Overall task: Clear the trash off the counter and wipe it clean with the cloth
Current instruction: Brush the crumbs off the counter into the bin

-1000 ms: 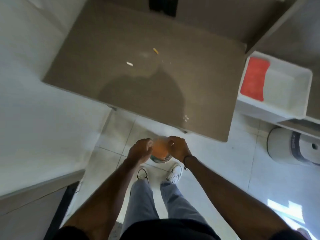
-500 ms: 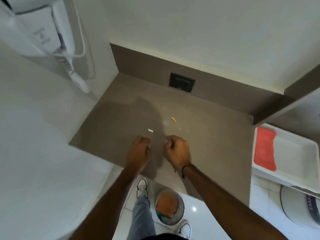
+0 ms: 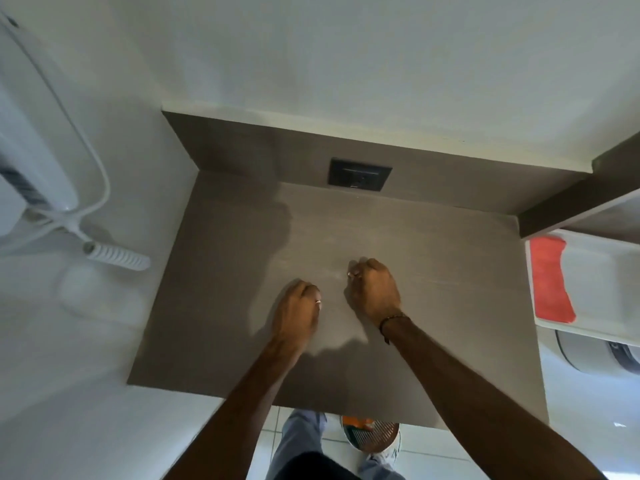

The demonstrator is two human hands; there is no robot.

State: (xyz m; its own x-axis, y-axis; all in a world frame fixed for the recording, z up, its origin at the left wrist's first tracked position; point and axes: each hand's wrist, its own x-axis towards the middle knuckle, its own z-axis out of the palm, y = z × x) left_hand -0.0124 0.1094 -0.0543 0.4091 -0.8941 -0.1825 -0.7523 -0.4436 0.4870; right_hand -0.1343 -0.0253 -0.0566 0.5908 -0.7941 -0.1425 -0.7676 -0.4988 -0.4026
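Both hands advanced, one counter, one cloth

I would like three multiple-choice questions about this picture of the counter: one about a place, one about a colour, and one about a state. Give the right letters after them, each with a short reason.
1. Where is the cloth?
A. In the white tray right of the counter
B. Under the left hand
C. On the floor

2. What colour is the cloth?
A. Blue
B. Red
C. Green

3. How are the two hands over the counter?
A. Flat and spread wide
B. Both curled closed
C. Holding the cloth between them

Answers:
1 A, the cloth lies in the white tray, beside the counter's right edge.
2 B, it is plainly red against the white.
3 B, the left hand and the right hand both show bent fingers, and a small pale bit shows at the right fingertips.
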